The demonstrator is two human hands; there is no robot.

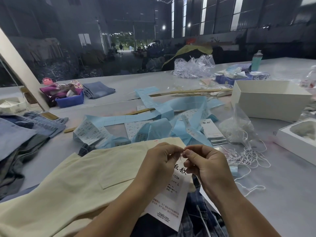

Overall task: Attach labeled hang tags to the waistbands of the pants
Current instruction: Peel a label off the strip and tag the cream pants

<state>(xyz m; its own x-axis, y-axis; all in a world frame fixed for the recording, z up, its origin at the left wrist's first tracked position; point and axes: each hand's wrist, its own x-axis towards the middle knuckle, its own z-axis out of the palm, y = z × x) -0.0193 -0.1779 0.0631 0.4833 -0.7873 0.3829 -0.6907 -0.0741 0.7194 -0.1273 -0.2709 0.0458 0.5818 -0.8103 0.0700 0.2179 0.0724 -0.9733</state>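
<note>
A: Both pinching? Where's the tag?

B: Yep, left hand [159, 161] and right hand [205, 165] pinching string [183, 152] fingertip-to-fingertip. Hang tag [168, 199] dangling below, long axis toward wrists, over cream pants [71, 189].

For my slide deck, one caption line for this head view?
Both hands, left and right, pinch a string above a hang tag lying on cream pants.

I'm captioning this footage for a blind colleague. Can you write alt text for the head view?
Two hands, left hand and right hand, pinch a thin string together above a white hang tag lying on cream pants. Behind them the table holds blue label strips, loose strings and a white box.
</note>
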